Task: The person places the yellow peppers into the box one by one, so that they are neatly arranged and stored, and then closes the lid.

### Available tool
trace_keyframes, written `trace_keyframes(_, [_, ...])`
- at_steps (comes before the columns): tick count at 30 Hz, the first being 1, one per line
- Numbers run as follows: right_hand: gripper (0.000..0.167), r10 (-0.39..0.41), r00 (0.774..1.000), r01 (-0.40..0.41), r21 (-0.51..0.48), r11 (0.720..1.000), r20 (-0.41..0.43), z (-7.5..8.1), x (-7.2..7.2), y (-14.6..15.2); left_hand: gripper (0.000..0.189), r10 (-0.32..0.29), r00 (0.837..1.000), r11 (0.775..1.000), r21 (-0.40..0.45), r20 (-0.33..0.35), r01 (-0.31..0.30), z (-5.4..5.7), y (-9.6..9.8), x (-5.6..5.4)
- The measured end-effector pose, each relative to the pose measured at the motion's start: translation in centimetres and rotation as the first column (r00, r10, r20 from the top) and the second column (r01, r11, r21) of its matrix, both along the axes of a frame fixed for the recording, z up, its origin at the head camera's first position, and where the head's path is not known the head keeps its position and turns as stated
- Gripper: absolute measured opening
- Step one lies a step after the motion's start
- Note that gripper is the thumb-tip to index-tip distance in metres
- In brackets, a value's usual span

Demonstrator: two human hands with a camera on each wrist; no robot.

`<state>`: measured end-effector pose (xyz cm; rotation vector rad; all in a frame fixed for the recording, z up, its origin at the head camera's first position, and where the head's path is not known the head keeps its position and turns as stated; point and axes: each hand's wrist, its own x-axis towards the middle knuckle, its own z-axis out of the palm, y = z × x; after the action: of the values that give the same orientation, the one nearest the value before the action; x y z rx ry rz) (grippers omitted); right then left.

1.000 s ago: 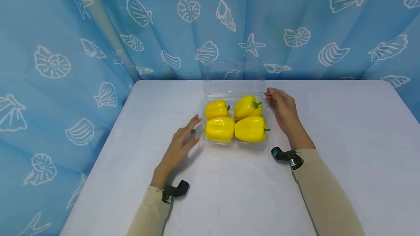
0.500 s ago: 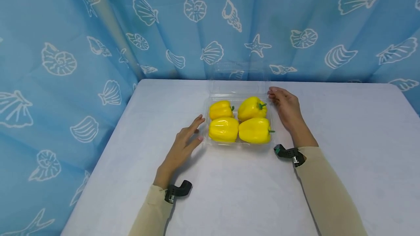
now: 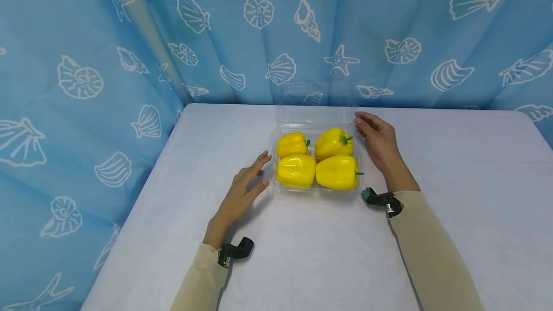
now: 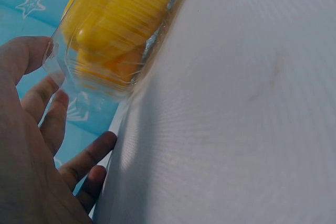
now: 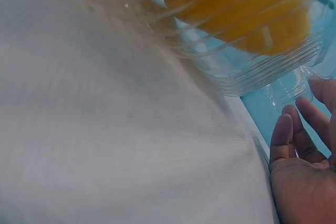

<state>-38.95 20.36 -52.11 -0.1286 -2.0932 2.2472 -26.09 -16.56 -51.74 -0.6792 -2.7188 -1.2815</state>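
A clear plastic clamshell box (image 3: 317, 192) rests on the table, its lid (image 3: 315, 115) raised at the back. Several yellow bell peppers (image 3: 295, 171) lie in two rows in its tray, some with green stems showing. Beside the tray's left wall is my left hand (image 3: 242, 184), fingers spread and fairly straight. The left wrist view shows the thumb (image 4: 39, 53) at the tray's rim and other fingers just below it. My right hand (image 3: 380, 140) is at the back right corner near the hinge, fingers loosely bent, fingertips right at the plastic edge. Neither hand holds a pepper.
A white cloth covers the table (image 3: 302, 253). Behind its far edge and along the left hangs a blue curtain (image 3: 242, 23) with white shell and starfish prints. Each wrist wears a small black camera, and both sleeves are beige.
The whole head view has shifted slightly, so everything sits a little further right in it. Hands, box and peppers keep their places relative to one another.
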Motion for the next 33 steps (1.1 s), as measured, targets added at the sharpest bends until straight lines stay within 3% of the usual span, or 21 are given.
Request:
trace_keyframes(22, [0.047, -0.017, 0.999, 0.016, -0.056, 0.998, -0.031, 0.48, 0.04, 0.13, 0.055, -0.004, 1.0, 1.0, 0.009, -0.017, 0.004, -0.03, -0.09, -0.22])
trace_keyframes(33, [0.052, -0.023, 0.999, 0.019, -0.115, 0.993, -0.026, 0.38, 0.02, 0.26, 0.056, -0.01, 1.0, 1.0, -0.002, -0.028, 0.009, -0.03, -0.18, -0.24])
